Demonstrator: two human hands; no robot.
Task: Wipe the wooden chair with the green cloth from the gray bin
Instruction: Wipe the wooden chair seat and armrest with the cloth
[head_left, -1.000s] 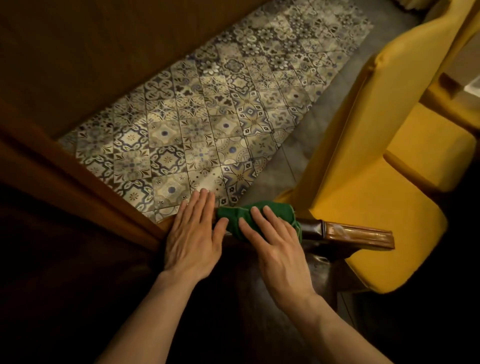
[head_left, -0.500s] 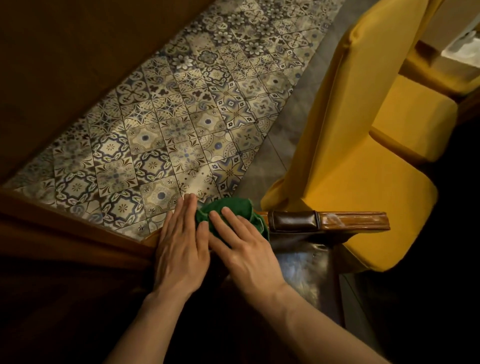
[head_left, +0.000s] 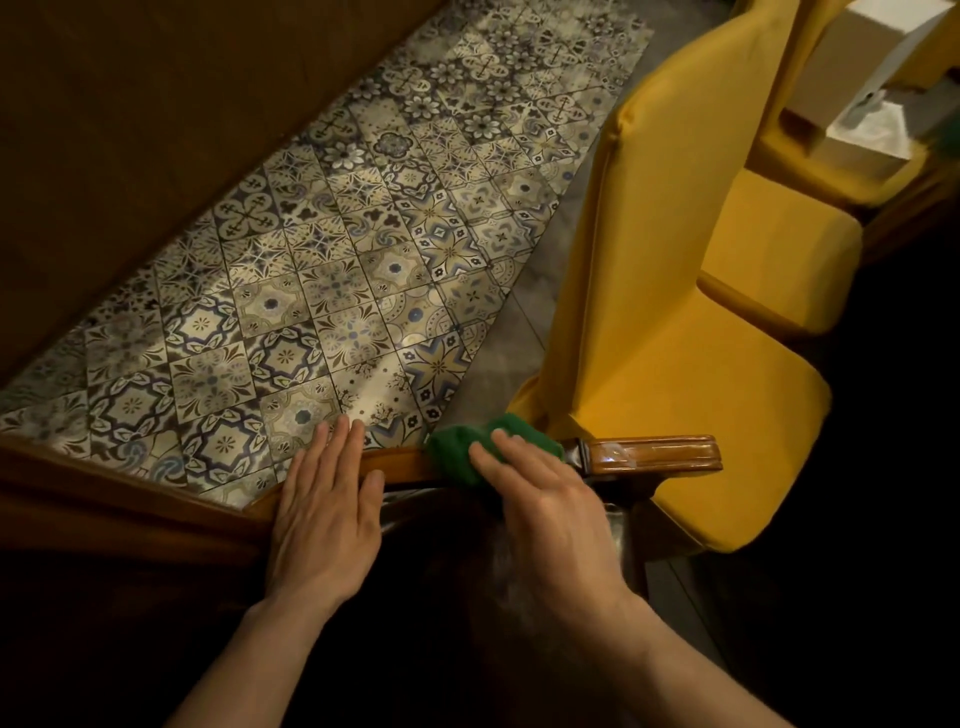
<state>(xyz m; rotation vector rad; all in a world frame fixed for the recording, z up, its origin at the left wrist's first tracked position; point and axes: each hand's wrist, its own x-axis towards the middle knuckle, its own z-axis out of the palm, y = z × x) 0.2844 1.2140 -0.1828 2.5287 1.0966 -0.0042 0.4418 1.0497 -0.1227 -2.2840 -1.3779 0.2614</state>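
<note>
The wooden chair's top rail (head_left: 654, 454) runs across the lower middle, glossy brown with a dark padded section near its right end. The green cloth (head_left: 457, 447) is bunched on that rail. My right hand (head_left: 545, 514) lies flat over the cloth, pressing it onto the wood. My left hand (head_left: 324, 512) rests flat on the rail just left of the cloth, fingers together, holding nothing. The chair's dark seat below my hands is mostly lost in shadow. The gray bin is not in view.
Yellow-covered chairs (head_left: 670, 322) stand close on the right, one behind the other. A patterned tile floor (head_left: 332, 291) stretches ahead. A brown wooden panel (head_left: 130, 130) borders the upper left. A white box (head_left: 872, 124) sits at the top right.
My right hand slid the cloth left toward my left hand, then back right along the rail. A gap of bare wood now shows between the hands. The left hand stayed put.
</note>
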